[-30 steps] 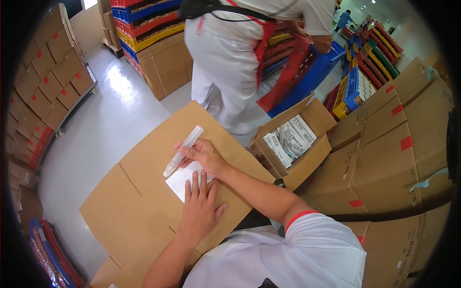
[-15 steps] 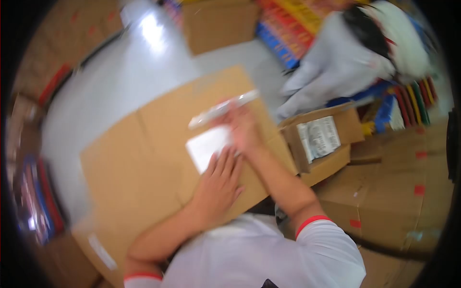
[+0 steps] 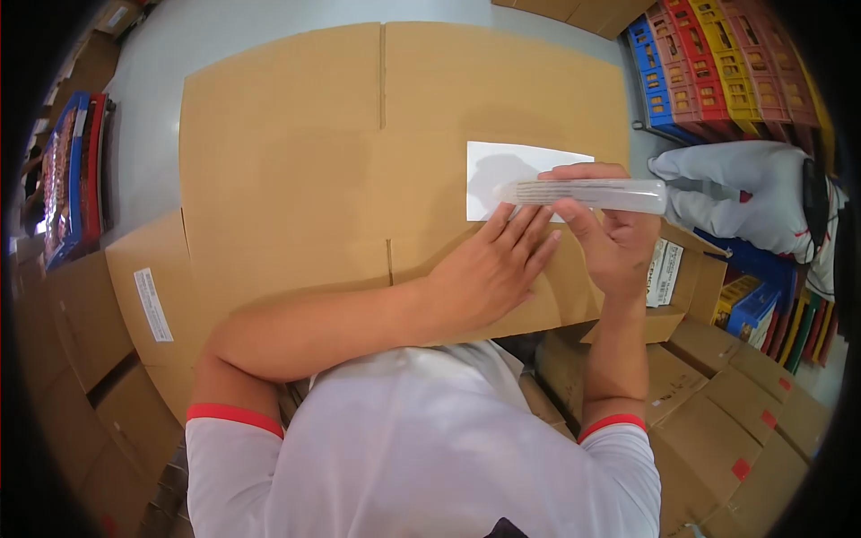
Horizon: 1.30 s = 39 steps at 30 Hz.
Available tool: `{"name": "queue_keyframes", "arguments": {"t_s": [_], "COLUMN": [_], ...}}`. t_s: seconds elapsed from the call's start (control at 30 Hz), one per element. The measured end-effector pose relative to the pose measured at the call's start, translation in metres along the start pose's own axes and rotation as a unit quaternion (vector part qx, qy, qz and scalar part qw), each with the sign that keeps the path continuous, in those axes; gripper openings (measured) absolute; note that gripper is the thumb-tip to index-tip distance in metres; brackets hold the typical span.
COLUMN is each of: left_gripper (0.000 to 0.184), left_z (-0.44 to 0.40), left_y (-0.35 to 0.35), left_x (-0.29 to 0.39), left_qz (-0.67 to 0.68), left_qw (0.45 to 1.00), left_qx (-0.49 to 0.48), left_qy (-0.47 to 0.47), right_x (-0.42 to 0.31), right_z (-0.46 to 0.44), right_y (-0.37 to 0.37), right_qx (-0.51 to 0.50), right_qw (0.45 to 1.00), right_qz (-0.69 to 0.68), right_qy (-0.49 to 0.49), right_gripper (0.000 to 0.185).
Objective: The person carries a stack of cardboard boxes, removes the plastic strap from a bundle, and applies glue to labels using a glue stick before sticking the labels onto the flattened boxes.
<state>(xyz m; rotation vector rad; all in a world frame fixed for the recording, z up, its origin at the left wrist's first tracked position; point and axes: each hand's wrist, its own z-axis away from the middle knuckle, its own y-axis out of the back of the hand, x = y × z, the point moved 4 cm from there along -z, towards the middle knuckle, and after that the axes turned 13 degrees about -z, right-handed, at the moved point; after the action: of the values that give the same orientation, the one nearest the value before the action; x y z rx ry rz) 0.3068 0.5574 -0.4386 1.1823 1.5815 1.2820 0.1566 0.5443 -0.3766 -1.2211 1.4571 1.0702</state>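
A white sheet of paper lies on a large flat piece of cardboard. My left hand rests palm down at the paper's lower edge, its fingers stretched out and slightly apart. Above the paper, my right hand grips a long clear plastic tube between thumb and fingers. The tube lies roughly level, with its narrower end over the paper near my left fingertips and its wide end to the right. Thin dark lines show inside or on it.
An open box with printed packets stands right of the cardboard. Stacked coloured crates are at the upper right, with a person in white below them. Closed boxes fill the lower right; more crates stand left.
The view has turned, so the cardboard now lies straighter and the person in white appears at the far right. The tube has gone from slanted to nearly level, still in my right hand.
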Motion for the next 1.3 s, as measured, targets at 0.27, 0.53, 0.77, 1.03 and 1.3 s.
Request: {"name": "queue_keyframes", "arguments": {"t_s": [0.27, 0.53, 0.77, 1.03, 1.3], "left_gripper": [0.06, 0.063, 0.067, 0.069, 0.068], "left_z": [0.009, 0.007, 0.005, 0.004, 0.0], "left_y": [-0.007, -0.012, -0.005, -0.01, -0.006], "left_x": [0.0, 0.0, -0.003, -0.002, -0.016], "left_qz": [0.035, 0.046, 0.003, 0.002, 0.055], "left_qw": [0.999, 0.998, 1.0, 1.0, 0.998], "left_qx": [0.017, 0.028, 0.009, -0.027, -0.006], "left_qy": [-0.001, 0.01, 0.013, -0.01, 0.036], "right_x": [0.006, 0.003, 0.011, 0.01, 0.02], "right_z": [-0.006, -0.024, -0.045, -0.022, -0.039], "right_y": [-0.031, -0.038, -0.038, -0.027, -0.031], "right_qx": [-0.117, -0.092, -0.043, -0.08, -0.006], "right_qw": [0.987, 0.984, 0.987, 0.983, 0.995], "right_qz": [0.109, 0.155, 0.157, 0.165, 0.097], "right_qy": [0.014, -0.002, -0.02, -0.004, 0.036], "right_gripper": [0.01, 0.009, 0.009, 0.015, 0.015]}}
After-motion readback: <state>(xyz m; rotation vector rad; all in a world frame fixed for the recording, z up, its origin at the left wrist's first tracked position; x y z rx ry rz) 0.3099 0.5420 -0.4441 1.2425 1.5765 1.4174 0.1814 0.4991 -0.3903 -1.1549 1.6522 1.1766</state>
